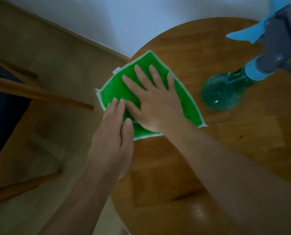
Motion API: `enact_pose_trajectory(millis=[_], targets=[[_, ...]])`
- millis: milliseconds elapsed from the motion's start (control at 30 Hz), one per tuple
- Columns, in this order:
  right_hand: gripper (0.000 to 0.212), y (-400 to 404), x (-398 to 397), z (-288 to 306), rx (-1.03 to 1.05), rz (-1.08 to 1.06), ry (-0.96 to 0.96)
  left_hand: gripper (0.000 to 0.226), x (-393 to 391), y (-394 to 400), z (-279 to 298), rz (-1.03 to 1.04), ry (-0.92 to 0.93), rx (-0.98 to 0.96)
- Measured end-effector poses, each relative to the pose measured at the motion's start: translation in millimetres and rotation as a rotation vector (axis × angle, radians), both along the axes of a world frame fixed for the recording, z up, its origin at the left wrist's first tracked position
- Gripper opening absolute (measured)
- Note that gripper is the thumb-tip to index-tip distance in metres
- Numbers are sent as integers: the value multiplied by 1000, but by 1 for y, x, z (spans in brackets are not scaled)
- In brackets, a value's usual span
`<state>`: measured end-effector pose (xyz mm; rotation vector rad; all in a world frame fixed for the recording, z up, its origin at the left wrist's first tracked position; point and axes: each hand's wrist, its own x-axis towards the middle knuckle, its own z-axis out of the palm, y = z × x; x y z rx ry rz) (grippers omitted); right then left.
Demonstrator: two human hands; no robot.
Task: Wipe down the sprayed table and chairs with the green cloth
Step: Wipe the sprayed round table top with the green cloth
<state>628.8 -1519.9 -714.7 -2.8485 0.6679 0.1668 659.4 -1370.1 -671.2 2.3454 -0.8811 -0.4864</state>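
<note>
A green cloth (pixel 114 92) with a white hem lies flat on the left part of the round wooden table (pixel 243 141), its left corner hanging past the rim. My right hand (pixel 156 102) presses on the cloth's middle with fingers spread and straight. My left hand (pixel 114 134) lies flat on the cloth's near left edge, fingers together and straight. A wooden chair (pixel 39 95) with a dark seat stands at the left, below table height.
A teal spray bottle (pixel 226 90) with a blue and grey trigger head stands on the table right of the cloth. Light wooden floor shows at the left, and a white wall runs along the back.
</note>
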Motion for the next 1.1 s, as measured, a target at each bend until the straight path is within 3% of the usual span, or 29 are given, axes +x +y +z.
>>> enact_pose_trajectory(millis=[100,200,400,500,600,733,867,1000,1100], targets=[[67,-34,17,-2,-42,-201,47,56,9,5,3,105,39,-78],[68,-18,25,-3,-40,-248,69,54,14,17,8,185,72,-150],[73,92,-25,4,82,95,20,58,0,39,7,232,113,-135],[83,132,-73,9,158,232,59,59,-22,50,-3,113,122,-28],[72,145,-126,12,167,234,59,52,-51,67,-11,-46,134,50],[55,125,-171,15,204,115,58,55,-88,67,-17,-301,112,79],[56,68,-201,13,95,-155,132,54,-112,34,-16,-469,38,69],[61,5,-218,11,37,-511,155,55,-116,9,-13,-442,113,-1],[66,10,-211,11,27,-624,165,53,-109,5,-7,-312,123,-26]])
